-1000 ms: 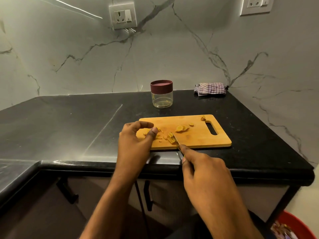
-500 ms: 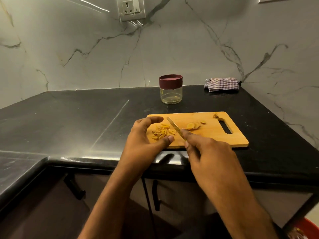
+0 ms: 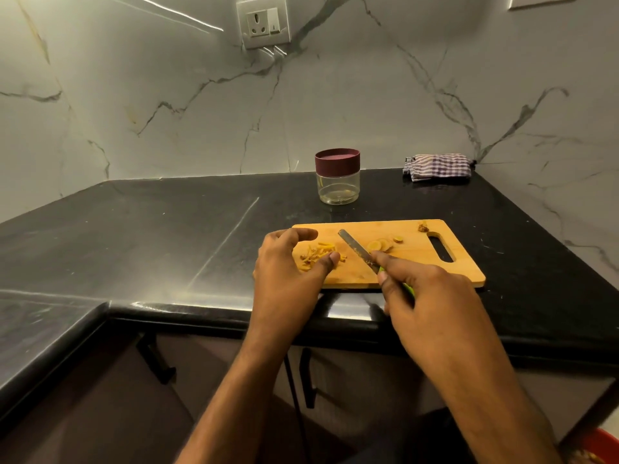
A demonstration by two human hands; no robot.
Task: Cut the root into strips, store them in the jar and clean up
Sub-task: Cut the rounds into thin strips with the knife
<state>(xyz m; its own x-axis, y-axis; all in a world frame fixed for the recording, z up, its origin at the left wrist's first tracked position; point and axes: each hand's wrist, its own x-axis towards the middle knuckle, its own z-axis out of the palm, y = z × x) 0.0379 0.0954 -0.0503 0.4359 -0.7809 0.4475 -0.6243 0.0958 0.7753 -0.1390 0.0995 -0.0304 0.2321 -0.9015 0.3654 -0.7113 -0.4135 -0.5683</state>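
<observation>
A wooden cutting board (image 3: 418, 272) lies near the counter's front edge. On its left part sits a small heap of yellow root strips (image 3: 316, 253). My left hand (image 3: 288, 266) cups that heap, thumb and fingers curved loosely around it. Round root slices (image 3: 380, 244) lie near the board's middle, and a small scrap (image 3: 422, 226) lies by the handle slot. My right hand (image 3: 425, 296) grips a green-handled knife (image 3: 355, 249), forefinger along the blade, whose tip points up-left over the board. A clear glass jar (image 3: 337, 186) with a maroon lid stands behind the board.
A checked cloth (image 3: 438, 167) lies folded at the back right of the black counter (image 3: 167, 229). A wall socket (image 3: 263, 23) sits above. Cabinet handles show under the counter edge, and a red bin (image 3: 593, 447) peeks in at bottom right.
The knife has lifted off the strips and swung so its blade points up-left. My left hand has shifted to curve around the heap of strips. The camera has moved closer and slightly left.
</observation>
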